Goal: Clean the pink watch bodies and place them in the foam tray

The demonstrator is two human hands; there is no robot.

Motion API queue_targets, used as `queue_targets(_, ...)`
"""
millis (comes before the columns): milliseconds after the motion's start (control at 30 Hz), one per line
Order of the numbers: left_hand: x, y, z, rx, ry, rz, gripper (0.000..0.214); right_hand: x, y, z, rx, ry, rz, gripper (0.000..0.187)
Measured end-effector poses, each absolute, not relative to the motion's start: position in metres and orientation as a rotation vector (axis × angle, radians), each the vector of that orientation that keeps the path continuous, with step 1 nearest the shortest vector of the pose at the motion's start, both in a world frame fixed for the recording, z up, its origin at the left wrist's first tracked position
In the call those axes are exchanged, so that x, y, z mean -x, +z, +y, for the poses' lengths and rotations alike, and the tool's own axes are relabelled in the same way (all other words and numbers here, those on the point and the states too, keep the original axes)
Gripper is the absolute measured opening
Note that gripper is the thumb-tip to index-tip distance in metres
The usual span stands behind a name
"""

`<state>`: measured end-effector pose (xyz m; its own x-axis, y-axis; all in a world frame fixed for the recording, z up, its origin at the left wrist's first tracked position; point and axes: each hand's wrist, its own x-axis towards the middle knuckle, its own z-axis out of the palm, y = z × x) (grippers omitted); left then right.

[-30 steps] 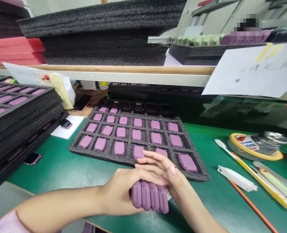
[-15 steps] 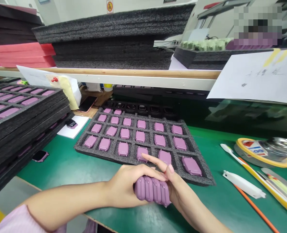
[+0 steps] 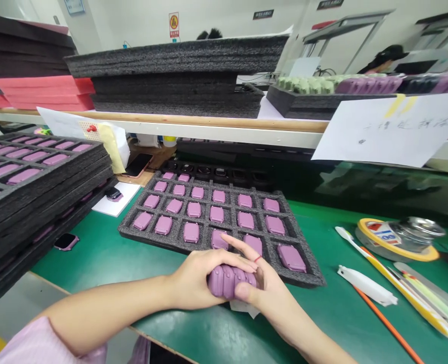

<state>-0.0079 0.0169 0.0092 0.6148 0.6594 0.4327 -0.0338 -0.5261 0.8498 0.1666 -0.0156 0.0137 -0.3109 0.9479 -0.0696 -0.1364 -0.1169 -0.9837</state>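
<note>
A row of several purple watch cases [image 3: 224,281], pressed side by side, is held between my hands over the green table. My left hand [image 3: 197,280] wraps round them from the left, with its fingers across the top. My right hand [image 3: 264,290] closes on their right end, thumb in front and one finger stretched forward. Below the cases a bit of white paper or cloth [image 3: 245,307] shows under my right thumb. Just beyond my hands lies a black foam tray [image 3: 224,250] whose compartments hold purple watch cases [image 3: 191,232].
Stacked foam trays [image 3: 76,187] with purple cases stand at the left, beside a watch [image 3: 66,241]. To the right lie a toothbrush [image 3: 391,278], a white tool [image 3: 367,286], an orange stick [image 3: 389,323] and a yellow-rimmed dish with a metal-topped jar [image 3: 417,235]. A shelf [image 3: 209,127] crosses above.
My right thumb has come down onto the front of the watch cases, and its palm has closed on their right end. The white piece beneath shows now. The view has tilted up slightly.
</note>
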Motion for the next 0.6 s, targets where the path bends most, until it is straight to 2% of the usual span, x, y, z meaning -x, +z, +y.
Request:
queue_targets(67, 0.006, 0.010, 0.017, -1.983, 1.000, 0.463, 0.033, -0.165, 0.013, -0.016, 1.050, 1.419, -1.368, 0.103)
queue_targets(167, 0.005, 0.009, 0.014, -2.074, 1.077, 0.451, 0.051, -0.162, 0.012, -0.020, 1.092, 1.203, -1.452, 0.104)
queue_targets(233, 0.006, 0.009, 0.011, -2.053, 1.081, 0.505, 0.080, -0.163, 0.013, -0.023, 1.089, 1.065, -1.497, 0.105)
queue_targets(333, 0.006, 0.014, 0.005, -1.756, 0.912, 0.598, 0.136, -0.167, 0.013, -0.024, 1.044, 0.821, -1.596, 0.106)
queue_targets(367, 0.006, 0.016, 0.004, -1.607, 0.835, 0.601, 0.143, -0.168, 0.014, -0.023, 1.030, 0.764, -1.631, 0.104)
queue_targets(400, 0.006, 0.018, 0.004, -1.467, 0.761, 0.589, 0.138, -0.170, 0.014, -0.022, 1.018, 0.728, -1.663, 0.101)
queue_targets(433, 0.005, 0.021, 0.004, -1.351, 0.706, 0.567, 0.123, -0.171, 0.014, -0.021, 1.007, 0.708, -1.696, 0.096)
queue_targets(533, 0.002, 0.027, 0.005, -1.176, 0.645, 0.498, 0.065, -0.174, 0.014, -0.018, 0.961, 0.677, -1.764, 0.077)
queue_targets(600, 0.001, 0.029, 0.006, -1.145, 0.653, 0.483, 0.051, -0.174, 0.013, -0.016, 0.936, 0.663, -1.780, 0.068)
